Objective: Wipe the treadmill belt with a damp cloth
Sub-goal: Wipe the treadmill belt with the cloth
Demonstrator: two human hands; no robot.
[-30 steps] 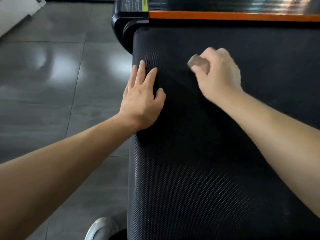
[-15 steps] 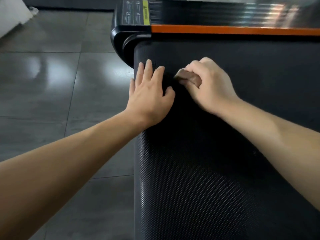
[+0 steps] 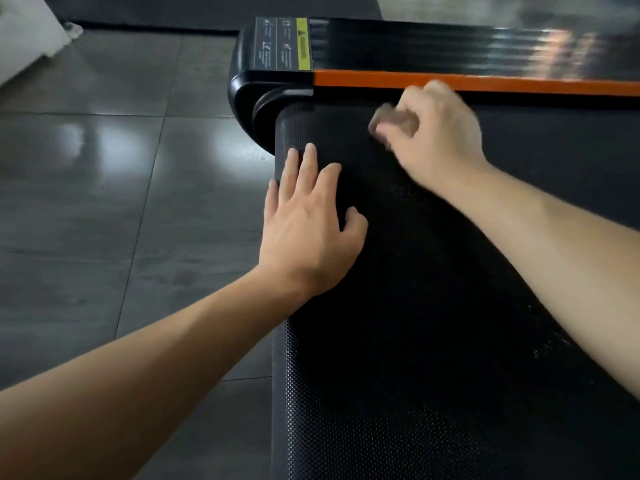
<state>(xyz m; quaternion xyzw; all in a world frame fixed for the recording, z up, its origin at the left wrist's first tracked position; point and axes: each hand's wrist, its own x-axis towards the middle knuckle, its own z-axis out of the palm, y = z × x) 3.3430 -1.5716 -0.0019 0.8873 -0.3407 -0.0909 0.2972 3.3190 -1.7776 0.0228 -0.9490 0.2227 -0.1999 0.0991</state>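
Black, dimpled rubber fills most of our view: the treadmill belt (image 3: 415,393) runs from six o'clock up to an orange strip (image 3: 502,85) at twelve, with the glossy motor cover (image 3: 433,43) beyond it and grey floor tiles (image 3: 121,174) off to nine o'clock. We see the left hand (image 3: 311,230) lying flat on the belt's nine o'clock edge, fingers straight and slightly spread, gripping nothing; it looks to us like a brace. The right hand (image 3: 436,133) sits toward one o'clock from it, fingers curled round a small brownish cloth (image 3: 386,122), which pokes out at the hand's nine o'clock side, pressed to the belt just short of the orange strip. Both hand and cloth are blurred, so we cannot make out the cloth's folds.

We judge the wipe to be under way at the far end of the belt. No damp sheen or streak shows anywhere on the rubber, so we cannot tell which parts are already done. The long stretch toward six o'clock, and everything toward three o'clock, probably remains to be covered
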